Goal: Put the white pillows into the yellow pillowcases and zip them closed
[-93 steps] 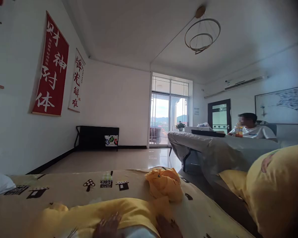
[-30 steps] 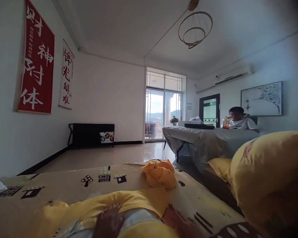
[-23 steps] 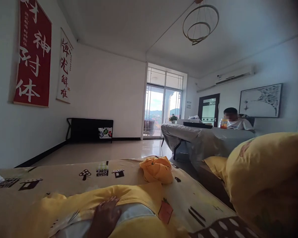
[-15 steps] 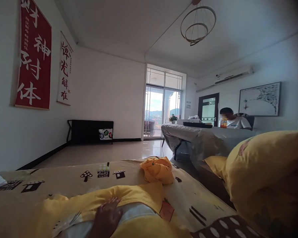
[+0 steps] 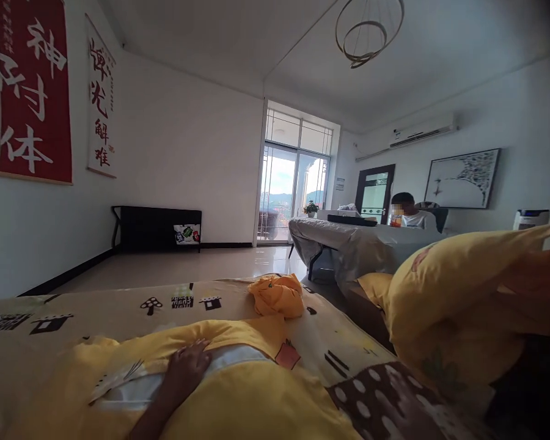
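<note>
My left hand (image 5: 187, 368), fingers loosely spread, lies on the yellow cover (image 5: 261, 403), short of the bed's (image 5: 119, 310) far edge | right hand (image 5: 406, 406) — blurred, fingers wide — near its right edge | a flat palm should pin the cover without creasing.

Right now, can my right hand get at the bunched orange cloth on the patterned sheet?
Probably yes: the right hand looks open, and only patterned sheet shows between it and the orange cloth, though it may take a forward stretch.
</note>
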Tool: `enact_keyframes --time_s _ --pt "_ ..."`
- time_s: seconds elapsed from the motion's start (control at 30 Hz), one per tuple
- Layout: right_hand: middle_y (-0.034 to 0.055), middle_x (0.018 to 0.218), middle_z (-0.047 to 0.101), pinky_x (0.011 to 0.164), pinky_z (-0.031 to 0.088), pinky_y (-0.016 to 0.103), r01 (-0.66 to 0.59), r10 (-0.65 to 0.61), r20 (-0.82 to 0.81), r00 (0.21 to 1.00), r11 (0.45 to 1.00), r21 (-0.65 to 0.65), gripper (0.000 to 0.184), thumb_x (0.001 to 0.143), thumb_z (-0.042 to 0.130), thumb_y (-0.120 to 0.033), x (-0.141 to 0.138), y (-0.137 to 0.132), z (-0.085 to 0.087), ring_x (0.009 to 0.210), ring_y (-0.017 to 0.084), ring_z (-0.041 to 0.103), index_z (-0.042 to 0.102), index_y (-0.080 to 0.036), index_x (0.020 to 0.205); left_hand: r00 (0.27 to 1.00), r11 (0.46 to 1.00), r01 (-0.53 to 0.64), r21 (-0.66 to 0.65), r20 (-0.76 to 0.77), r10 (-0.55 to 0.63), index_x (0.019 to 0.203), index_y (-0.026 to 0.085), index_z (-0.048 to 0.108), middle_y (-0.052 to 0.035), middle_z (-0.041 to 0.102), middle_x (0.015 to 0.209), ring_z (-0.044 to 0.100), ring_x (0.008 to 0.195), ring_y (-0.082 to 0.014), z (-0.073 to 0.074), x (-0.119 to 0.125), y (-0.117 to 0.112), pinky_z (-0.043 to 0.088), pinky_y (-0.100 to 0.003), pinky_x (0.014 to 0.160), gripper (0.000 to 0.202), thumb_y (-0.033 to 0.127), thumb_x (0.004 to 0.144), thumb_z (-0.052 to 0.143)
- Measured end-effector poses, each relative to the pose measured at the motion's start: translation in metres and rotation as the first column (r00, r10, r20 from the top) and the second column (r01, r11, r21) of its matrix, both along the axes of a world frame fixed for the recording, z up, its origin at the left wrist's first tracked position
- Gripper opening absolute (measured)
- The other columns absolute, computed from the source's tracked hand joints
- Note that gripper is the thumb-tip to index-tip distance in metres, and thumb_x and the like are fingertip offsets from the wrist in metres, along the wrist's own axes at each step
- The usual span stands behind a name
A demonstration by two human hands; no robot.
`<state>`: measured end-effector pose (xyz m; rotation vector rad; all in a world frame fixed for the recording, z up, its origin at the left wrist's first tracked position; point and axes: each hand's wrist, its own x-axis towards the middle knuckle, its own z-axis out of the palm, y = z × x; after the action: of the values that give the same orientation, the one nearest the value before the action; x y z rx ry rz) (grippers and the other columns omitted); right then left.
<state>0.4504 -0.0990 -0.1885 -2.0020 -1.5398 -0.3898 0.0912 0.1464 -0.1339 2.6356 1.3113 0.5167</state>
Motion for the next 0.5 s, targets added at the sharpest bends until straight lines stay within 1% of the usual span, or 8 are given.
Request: enact_keyframes --time_s 0.07,0.13,0.2,0.23,0.3,0.37,0.43,0.5 --pt "0.0089 0.131 0.051 0.091 0.048 0.041 0.008 -0.009 -0.031 0.999 1.000 -0.030 0.037 0.089 0.050 -0.042 -0.010 0.003 0.010 0.114 0.023 0.051 0.054 -0.027 0.122 1.000 1.000 0.017 0.023 -0.013 -0.017 0.129 0.020 0.052 -0.0062 0.051 0.137 0.043 0.129 -0.0182 0.001 -0.001 -0.001 0.030 -0.038 0.106 0.046 0.030 0.091 0.028" --pt "0.0106 0.141 0.042 0.102 0.039 0.040 -0.027 0.021 -0.094 0.995 0.998 -0.060 0.049 0.089 0.047 -0.041 -0.031 0.021 0.032 0.129 0.023 0.040 0.041 -0.026 0.135 0.999 0.998 0.032 0.046 -0.025 -0.031 0.129 0.019 0.051 -0.0070 0.050 0.138 0.043 0.129 -0.0186 0.003 -0.002 -0.005 0.029 -0.038 0.106 0.046 0.026 0.091 0.027" --pt "0.0112 0.147 0.034 0.108 0.031 0.039 -0.118 0.101 -0.210 0.972 0.991 -0.071 0.061 0.086 0.044 -0.038 -0.061 0.052 0.061 0.136 0.022 0.030 0.030 -0.019 0.143 0.998 0.998 0.046 0.048 -0.035 -0.045 0.129 0.019 0.052 -0.0073 0.050 0.138 0.042 0.129 -0.0190 0.010 -0.003 -0.010 0.028 -0.038 0.106 0.046 0.023 0.090 0.027" --pt "0.0107 0.148 0.034 0.109 0.029 0.039 -0.176 0.158 -0.258 0.953 0.983 -0.044 0.062 0.086 0.043 -0.036 -0.078 0.070 0.074 0.137 0.021 0.029 0.030 -0.018 0.143 0.998 0.998 0.053 0.046 -0.041 -0.051 0.128 0.020 0.052 -0.0070 0.051 0.137 0.043 0.128 -0.0190 0.014 -0.003 -0.013 0.028 -0.038 0.106 0.046 0.021 0.089 0.028" --pt "0.0100 0.149 0.031 0.111 0.025 0.039 -0.243 0.233 -0.310 0.922 0.970 0.005 0.064 0.084 0.045 -0.035 -0.111 0.105 0.091 0.138 0.021 0.027 0.029 -0.017 0.143 0.997 0.998 0.060 0.038 -0.057 -0.057 0.125 0.023 0.055 -0.0065 0.057 0.130 0.050 0.122 -0.0195 0.026 -0.005 -0.016 0.032 -0.037 0.102 0.045 0.021 0.088 0.028" --pt "0.0109 0.150 0.030 0.111 0.022 0.040 -0.267 0.237 -0.329 0.914 0.962 -0.050 0.066 0.083 0.047 -0.037 -0.136 0.131 0.085 0.138 0.022 0.025 0.030 -0.015 0.143 0.996 0.999 0.035 0.023 -0.081 -0.034 0.121 0.022 0.057 -0.0075 0.064 0.120 0.058 0.111 -0.0213 0.038 -0.013 -0.016 0.036 -0.037 0.097 0.044 0.025 0.088 0.029" --pt "0.0119 0.147 0.033 0.111 0.021 0.043 -0.280 0.201 -0.359 0.911 0.942 -0.184 0.063 0.084 0.046 -0.040 -0.149 0.146 0.060 0.138 0.025 0.026 0.034 -0.015 0.141 0.994 0.999 -0.034 0.008 -0.103 0.034 0.120 0.020 0.058 -0.0096 0.065 0.117 0.059 0.109 -0.0236 0.047 -0.030 -0.013 0.038 -0.040 0.097 0.044 0.030 0.088 0.030" --pt "0.0112 0.143 0.041 0.109 0.025 0.042 -0.273 0.171 -0.376 0.911 0.932 -0.237 0.057 0.087 0.039 -0.044 -0.147 0.151 0.028 0.135 0.026 0.032 0.041 -0.016 0.137 0.986 0.994 -0.112 0.014 -0.124 0.113 0.118 0.019 0.059 -0.0108 0.059 0.127 0.052 0.119 -0.0264 0.047 -0.056 -0.007 0.034 -0.046 0.101 0.044 0.033 0.087 0.031"
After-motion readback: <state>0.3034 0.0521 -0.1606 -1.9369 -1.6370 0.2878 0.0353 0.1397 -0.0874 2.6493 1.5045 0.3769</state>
